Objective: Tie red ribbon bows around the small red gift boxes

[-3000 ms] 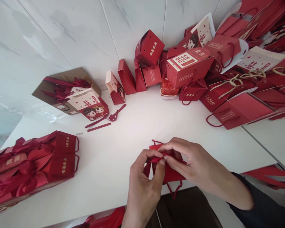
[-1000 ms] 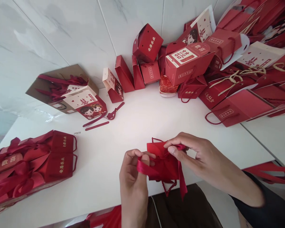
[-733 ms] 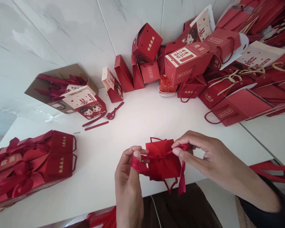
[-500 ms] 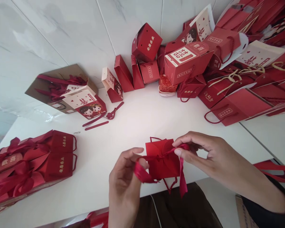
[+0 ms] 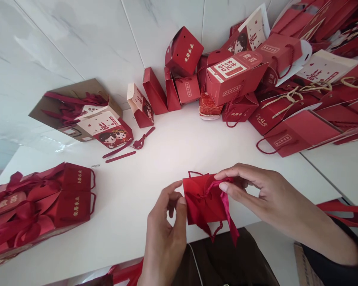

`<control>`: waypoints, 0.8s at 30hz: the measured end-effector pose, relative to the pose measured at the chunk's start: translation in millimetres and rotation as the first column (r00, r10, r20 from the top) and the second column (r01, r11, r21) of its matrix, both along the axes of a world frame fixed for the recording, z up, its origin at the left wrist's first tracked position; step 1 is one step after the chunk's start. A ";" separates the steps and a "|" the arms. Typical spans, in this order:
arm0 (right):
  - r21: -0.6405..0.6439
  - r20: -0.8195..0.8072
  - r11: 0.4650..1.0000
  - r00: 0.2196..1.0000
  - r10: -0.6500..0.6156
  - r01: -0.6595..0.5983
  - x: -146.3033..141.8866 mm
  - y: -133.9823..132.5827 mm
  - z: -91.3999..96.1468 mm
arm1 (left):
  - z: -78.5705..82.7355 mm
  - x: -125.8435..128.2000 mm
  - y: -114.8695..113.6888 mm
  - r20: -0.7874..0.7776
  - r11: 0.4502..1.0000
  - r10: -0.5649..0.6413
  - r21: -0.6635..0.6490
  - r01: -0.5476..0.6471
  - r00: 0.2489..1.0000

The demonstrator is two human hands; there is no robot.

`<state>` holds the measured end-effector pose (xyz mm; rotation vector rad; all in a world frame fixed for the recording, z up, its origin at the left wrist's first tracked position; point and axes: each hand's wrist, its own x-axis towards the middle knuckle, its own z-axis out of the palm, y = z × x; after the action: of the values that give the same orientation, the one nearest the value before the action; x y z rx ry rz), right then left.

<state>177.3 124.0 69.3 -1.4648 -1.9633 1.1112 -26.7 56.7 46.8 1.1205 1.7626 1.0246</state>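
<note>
A small red gift box (image 5: 210, 210) stands at the table's front edge with its petal-like flaps folded over the top. A crimson ribbon (image 5: 230, 218) is knotted across the flaps. My right hand (image 5: 256, 192) pinches one side of it between thumb and fingers at the box's right corner, and that tail hangs past the front. The other tail droops over the box's front left. Beside the left edge is my left hand (image 5: 168, 226), its curled fingers apart and holding nothing I can see. Twisted cord handles stick out at the box's back and front.
Tied red boxes (image 5: 68, 190) fill a tray at the left. A cardboard carton (image 5: 98, 89) of ribbons and dark red strips (image 5: 121, 157) lie behind. Several sample boxes (image 5: 185, 51) line the tiled wall, with bags (image 5: 289, 137) piled at the right.
My left hand has let go of its ribbon tail, which now hangs down the front, and has shifted slightly right, close to the box. My right hand still pinches the ribbon.
</note>
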 end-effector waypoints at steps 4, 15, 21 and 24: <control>0.016 -0.002 0.999 0.999 0.038 -0.038 -1.1 -0.6 3.0 | 3.7 -1.0 -0.1 -0.012 0.997 -0.033 -0.067 0.032 0.999; 0.063 0.038 0.997 0.998 -0.054 0.052 1.4 -1.4 2.3 | 6.5 -6.4 -15.0 -0.218 0.981 -0.183 -0.111 0.162 0.959; 0.092 -0.003 0.996 1.000 -0.018 0.018 1.1 -3.0 3.8 | 16.8 -3.6 -13.8 -0.109 0.990 -0.065 -0.134 0.050 0.992; 0.093 -0.033 0.996 0.999 -0.003 0.007 -4.1 -3.6 6.3 | 21.4 -1.2 -11.8 0.024 0.996 -0.035 -0.084 0.037 0.999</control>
<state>173.2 120.3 75.6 -1.3939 -1.9610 1.0204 -27.9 44.8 68.2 1.0803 1.7453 0.9287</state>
